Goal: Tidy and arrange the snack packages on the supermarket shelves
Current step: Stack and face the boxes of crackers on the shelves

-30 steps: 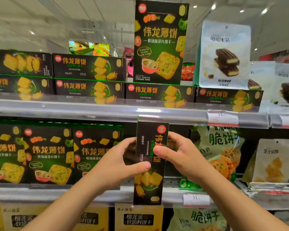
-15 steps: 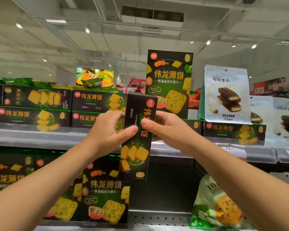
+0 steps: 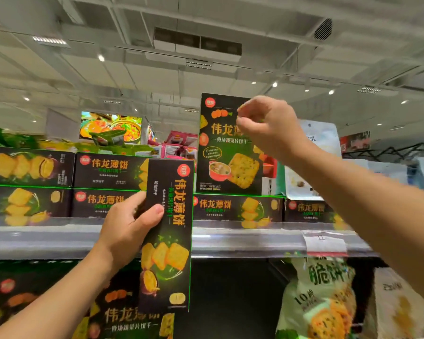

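Right hand has let go of the slim black biscuit box and risen to the tall upright box.
Its fingers are loosely curled against that box's upper right corner; whether they pinch it I cannot tell. Left hand alone grips the slim box, upright before the upper shelf, where flat boxes lie stacked.

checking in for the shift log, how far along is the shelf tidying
Done: flat boxes sit stacked on the top shelf. In hand: the left hand holds a narrow box upright; the right hand reaches the standing box. Left: shelving the held box.
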The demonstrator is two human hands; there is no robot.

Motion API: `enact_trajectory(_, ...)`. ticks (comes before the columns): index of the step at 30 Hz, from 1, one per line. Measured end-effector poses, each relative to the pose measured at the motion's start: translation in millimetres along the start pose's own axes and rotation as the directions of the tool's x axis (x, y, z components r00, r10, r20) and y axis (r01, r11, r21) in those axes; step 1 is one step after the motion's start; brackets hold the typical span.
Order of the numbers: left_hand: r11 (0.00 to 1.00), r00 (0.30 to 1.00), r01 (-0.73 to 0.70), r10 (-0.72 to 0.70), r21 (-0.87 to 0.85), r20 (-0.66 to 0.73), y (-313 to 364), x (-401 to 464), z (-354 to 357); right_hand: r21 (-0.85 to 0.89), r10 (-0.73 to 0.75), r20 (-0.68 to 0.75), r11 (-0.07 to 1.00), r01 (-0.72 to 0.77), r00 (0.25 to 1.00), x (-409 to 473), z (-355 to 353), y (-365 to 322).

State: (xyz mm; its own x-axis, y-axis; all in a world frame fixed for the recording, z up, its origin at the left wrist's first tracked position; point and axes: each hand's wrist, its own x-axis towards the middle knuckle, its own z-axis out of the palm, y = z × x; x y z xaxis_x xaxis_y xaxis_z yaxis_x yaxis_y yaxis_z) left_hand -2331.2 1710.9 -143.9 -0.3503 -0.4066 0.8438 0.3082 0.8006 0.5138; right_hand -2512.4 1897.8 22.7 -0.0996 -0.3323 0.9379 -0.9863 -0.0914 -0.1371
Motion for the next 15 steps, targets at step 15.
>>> enact_trajectory(15,0.999,0.995,0.042,-0.043,-0.006,-0.093,15,7,1,-0.513,0.08,0.325,0.852,0.105,0.942,68,15,-9)
